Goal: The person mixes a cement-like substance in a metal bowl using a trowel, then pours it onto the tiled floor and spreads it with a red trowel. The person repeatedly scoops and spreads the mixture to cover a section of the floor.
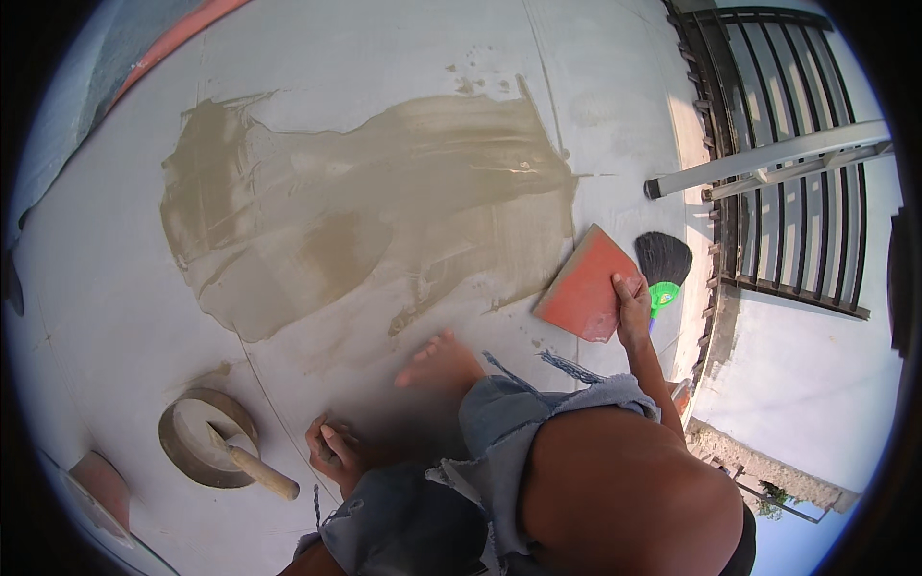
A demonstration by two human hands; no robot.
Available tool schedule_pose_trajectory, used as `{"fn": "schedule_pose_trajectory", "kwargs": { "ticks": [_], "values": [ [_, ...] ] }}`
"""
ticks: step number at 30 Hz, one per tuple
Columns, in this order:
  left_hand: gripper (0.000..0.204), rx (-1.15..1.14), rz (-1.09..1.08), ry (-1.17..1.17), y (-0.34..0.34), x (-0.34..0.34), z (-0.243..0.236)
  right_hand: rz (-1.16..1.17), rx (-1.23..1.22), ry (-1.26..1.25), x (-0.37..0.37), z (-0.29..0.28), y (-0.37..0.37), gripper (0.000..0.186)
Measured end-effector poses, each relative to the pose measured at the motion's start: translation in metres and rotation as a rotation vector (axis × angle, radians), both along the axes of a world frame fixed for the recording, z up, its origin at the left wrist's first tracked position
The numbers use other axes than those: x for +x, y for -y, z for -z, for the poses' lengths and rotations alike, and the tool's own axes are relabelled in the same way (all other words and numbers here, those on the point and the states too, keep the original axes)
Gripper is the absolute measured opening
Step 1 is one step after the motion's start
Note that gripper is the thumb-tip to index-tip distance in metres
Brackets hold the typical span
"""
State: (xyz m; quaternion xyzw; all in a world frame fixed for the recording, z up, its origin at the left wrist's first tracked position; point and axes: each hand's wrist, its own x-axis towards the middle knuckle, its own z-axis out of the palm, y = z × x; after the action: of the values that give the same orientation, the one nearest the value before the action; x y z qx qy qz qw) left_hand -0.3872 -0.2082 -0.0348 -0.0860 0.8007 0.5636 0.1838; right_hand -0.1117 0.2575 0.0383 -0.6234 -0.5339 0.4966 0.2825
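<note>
My right hand (631,309) grips the right edge of a flat orange-red board (594,286), square-cornered and with a pale smear near its lower corner. The board is tilted beside the right end of a wide patch of wet grey-brown paste (336,192) spread thinly over the pale floor. Low in the middle, next to my knee, is my left hand (333,453) with its fingers curled in; whether anything lies inside them is hidden. To its left stands a round bowl (176,451) of paste, with a wooden-handled trowel (261,472) leaning over its rim.
A black-bristled brush with a green head (665,294) lies right of the board. Metal legs (759,171) reach in from the right, before a dark barred railing (797,106). My bare foot (442,367) rests by the patch's lower edge. A reddish round-edged object (101,490) is at lower left.
</note>
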Motion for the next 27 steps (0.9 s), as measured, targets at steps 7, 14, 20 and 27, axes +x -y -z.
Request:
{"fn": "schedule_pose_trajectory", "kwargs": {
  "ticks": [7, 14, 20, 27],
  "values": [
    [0.032, 0.031, 0.058, -0.040, -0.004, -0.003, 0.011, 0.228, -0.016, 0.094, -0.015, 0.035, 0.070, 0.061],
    [0.034, -0.038, 0.074, -0.008, -0.011, -0.009, -0.002, 0.256, 0.101, 0.082, -0.139, 0.046, 0.045, 0.059],
    [0.032, -0.005, 0.023, -0.017, -0.009, -0.007, 0.000, 0.335, 0.071, -0.111, -0.181, 0.050, 0.030, 0.049],
    [0.030, -0.048, 0.011, -0.025, -0.002, -0.008, -0.006, 0.409, -0.014, -0.161, -0.149, 0.043, 0.083, 0.046]
  ]
}}
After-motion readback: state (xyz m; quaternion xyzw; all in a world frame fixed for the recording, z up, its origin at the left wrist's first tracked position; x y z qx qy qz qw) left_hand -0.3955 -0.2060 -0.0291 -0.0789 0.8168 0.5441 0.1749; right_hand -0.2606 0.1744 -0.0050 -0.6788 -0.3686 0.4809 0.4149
